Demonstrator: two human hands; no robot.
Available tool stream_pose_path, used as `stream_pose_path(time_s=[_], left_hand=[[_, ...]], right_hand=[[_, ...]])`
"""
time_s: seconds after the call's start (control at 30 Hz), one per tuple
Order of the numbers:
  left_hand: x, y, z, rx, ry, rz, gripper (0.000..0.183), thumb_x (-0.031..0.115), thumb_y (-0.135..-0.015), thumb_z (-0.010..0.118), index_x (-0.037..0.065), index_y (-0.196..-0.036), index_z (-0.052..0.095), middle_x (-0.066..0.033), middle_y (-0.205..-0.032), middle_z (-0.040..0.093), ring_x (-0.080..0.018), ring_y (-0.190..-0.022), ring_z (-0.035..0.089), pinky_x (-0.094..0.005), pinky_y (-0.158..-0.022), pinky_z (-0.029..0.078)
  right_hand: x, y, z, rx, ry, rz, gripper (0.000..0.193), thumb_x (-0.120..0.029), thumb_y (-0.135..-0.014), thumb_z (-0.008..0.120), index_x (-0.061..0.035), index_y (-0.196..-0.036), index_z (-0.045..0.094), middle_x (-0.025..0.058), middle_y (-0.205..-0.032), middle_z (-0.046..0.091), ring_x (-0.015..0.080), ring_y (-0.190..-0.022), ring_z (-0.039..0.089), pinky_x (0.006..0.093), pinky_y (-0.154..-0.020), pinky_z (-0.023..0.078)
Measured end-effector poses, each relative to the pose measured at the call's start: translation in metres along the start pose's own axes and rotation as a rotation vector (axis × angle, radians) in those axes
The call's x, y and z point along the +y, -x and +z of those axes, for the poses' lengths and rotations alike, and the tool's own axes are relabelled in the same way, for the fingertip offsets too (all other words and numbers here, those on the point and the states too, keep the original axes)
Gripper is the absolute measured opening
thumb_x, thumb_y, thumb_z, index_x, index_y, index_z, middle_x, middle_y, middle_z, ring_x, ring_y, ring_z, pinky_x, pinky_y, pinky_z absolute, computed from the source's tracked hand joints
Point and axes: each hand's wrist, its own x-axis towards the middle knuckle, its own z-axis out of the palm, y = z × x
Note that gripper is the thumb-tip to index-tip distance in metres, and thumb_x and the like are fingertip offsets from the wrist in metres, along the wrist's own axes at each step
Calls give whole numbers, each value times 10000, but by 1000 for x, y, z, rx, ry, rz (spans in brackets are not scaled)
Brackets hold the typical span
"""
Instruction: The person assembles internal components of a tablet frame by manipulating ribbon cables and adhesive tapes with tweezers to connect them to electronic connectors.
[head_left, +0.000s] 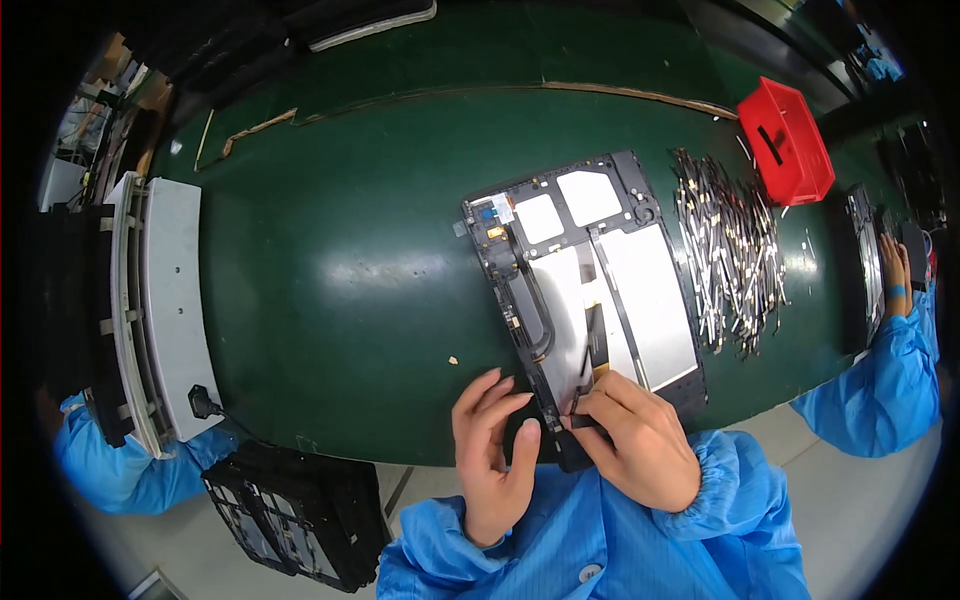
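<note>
In front of me on the green table lies a black tablet-like housing (678, 390) with silver panels, turned slightly askew. My right hand (640, 440) is over its near end, with thumb and fingers pinched together. A thin black strip (588, 350) runs from the pinch up along the housing; its lower end is hidden by the fingers. My left hand (490, 455) is by the near left corner of the housing, fingers apart and holding nothing. Right of the housing is a loose heap of thin black-and-silver strips (730, 255), resembling flat cables.
A red bin (788, 140) stands beyond the heap. At the left edge are a white box-like panel (175, 300) and a black plug (203, 402) with its cord. Black housings (300, 515) are stacked below the table edge. Another person's hand (893, 272) rests at the far right.
</note>
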Motion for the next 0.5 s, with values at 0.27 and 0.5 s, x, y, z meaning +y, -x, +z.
stream_pose_path(time_s=[0.27, 0.5], left_hand=[[-5, 2, -4, -44, -94, 52, 204, -18, -870, 570, -28, -1074, 578, -140, -1303, 396, -233, -1190, 475, -331, -992, 406], [-4, 1, 0, -91, -177, 80, 235, -74, -848, 580, -55, -1080, 555, -134, -1297, 383, -210, -1169, 491, -311, -1003, 413]], right_hand=[[-2, 1, 7, 71, 43, -7, 182, -34, -729, 668, 8, -893, 603, 123, -854, 527, 314, -768, 581, 390, -673, 479], [-2, 4, 10, 95, 52, -26, 215, -31, -709, 674, 6, -911, 610, 122, -860, 533, 318, -758, 579, 394, -670, 478]])
